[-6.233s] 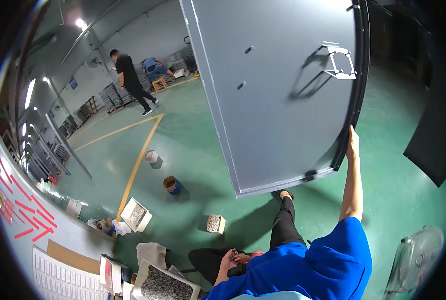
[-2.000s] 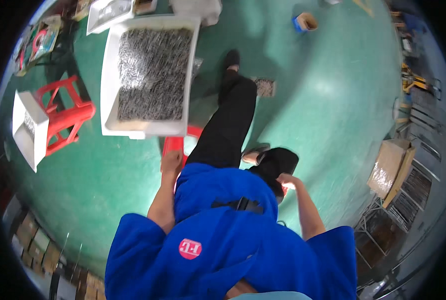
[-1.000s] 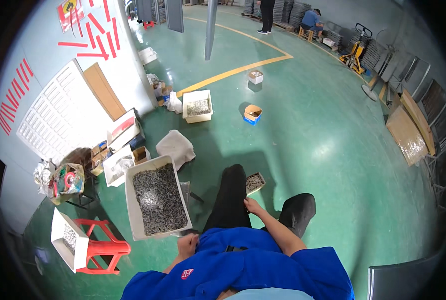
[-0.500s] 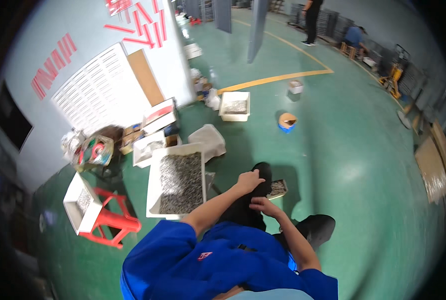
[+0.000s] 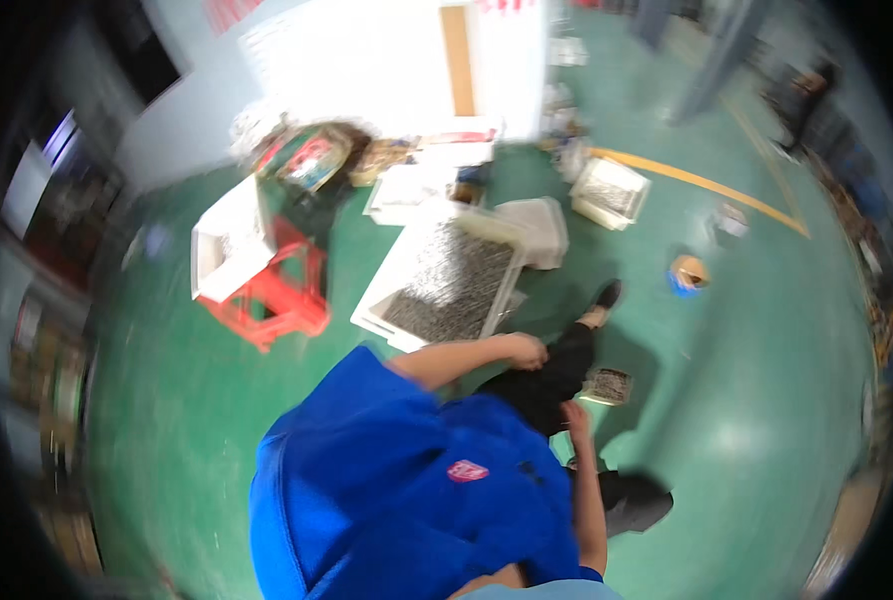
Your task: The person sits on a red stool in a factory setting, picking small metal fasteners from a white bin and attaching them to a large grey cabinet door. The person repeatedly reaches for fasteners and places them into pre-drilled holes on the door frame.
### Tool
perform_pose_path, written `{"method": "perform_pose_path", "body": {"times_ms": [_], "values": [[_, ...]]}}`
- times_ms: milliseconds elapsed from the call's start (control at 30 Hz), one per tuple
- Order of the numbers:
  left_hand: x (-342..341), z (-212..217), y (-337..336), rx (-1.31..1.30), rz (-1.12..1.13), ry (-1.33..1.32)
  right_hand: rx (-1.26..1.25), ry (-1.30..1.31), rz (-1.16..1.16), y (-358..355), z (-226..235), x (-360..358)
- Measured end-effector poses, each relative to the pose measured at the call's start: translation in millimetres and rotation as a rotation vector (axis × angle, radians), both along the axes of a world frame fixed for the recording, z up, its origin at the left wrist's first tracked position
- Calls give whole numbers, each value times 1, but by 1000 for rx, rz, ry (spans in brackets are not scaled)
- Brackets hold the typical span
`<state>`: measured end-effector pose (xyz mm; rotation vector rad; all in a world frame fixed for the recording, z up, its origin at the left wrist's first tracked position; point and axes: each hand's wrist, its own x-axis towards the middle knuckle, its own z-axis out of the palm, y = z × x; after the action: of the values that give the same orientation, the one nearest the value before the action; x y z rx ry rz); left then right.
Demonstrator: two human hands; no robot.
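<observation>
left hand (image 5: 526, 350) curled, likely empty, just short of white screw tray (image 5: 446, 290) | right hand (image 5: 574, 415) blurred, grip unclear, near small box (image 5: 607, 385) | next: steady reach

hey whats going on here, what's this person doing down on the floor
A person in a blue shirt is bent over a green floor. Their left hand hangs by the near corner of a big white tray full of small dark parts; the picture is too blurred to tell if it touches or holds anything. Their right hand hovers beside a small box of the same parts. A red stool stands to the left.
</observation>
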<state>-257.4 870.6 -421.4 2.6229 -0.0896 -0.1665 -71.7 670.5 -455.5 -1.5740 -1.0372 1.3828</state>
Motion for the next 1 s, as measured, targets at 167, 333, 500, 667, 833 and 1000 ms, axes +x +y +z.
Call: {"method": "perform_pose_path", "body": {"times_ms": [167,333,500,667,833,1000], "values": [[32,34,-50,-250,705,-1,130,-882,-30,4,-6,25],[45,-6,-50,-368,966,-24,126,-351,-201,13,10,29],[61,17,-30,55,715,140,343,-18,-395,10,-13,55],[61,2,-36,167,622,219,202,-19,-306,4,-18,56],[46,37,-36,148,277,421,-152,104,-195,-34,-48,56],[56,33,-50,450,148,543,-251,95,47,-54,-12,40]]}}
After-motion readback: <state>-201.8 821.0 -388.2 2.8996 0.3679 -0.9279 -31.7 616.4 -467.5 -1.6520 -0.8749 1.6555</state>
